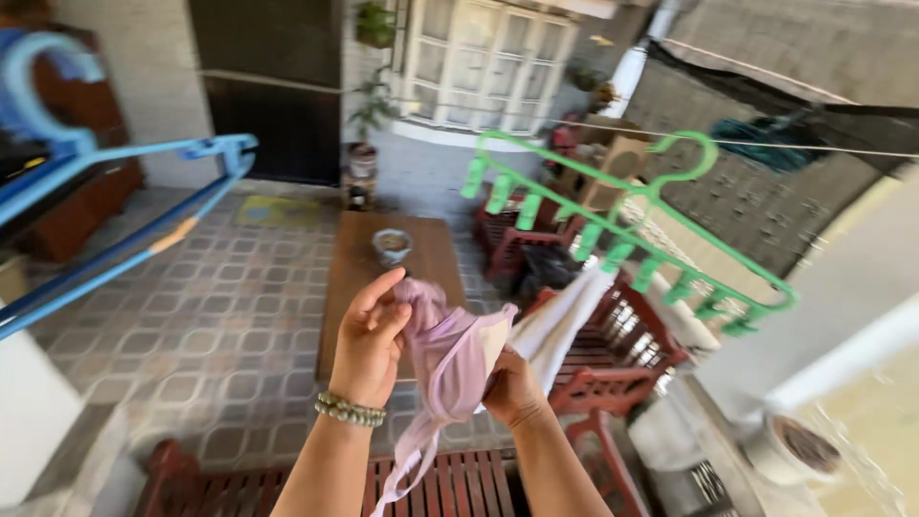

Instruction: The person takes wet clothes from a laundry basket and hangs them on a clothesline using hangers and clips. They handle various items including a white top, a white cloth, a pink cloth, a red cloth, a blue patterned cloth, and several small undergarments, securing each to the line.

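Note:
My left hand (369, 340), with a bead bracelet on the wrist, grips the top of a pale lilac undergarment (448, 359) whose strap dangles down. My right hand (512, 388) holds the same garment from below and to the right. Just right of it, a white cloth (560, 321) hangs from a clip of a green clip hanger (622, 230), which is hooked on a washing line (823, 148). The hanger's other clips look empty.
A blue clip hanger (124, 182) hangs at the left. Below are a brown wooden table (421, 263) with a small bowl (391, 244), red wooden benches (450, 483), a tiled floor, potted plants and a white window. Dark laundry hangs at upper right.

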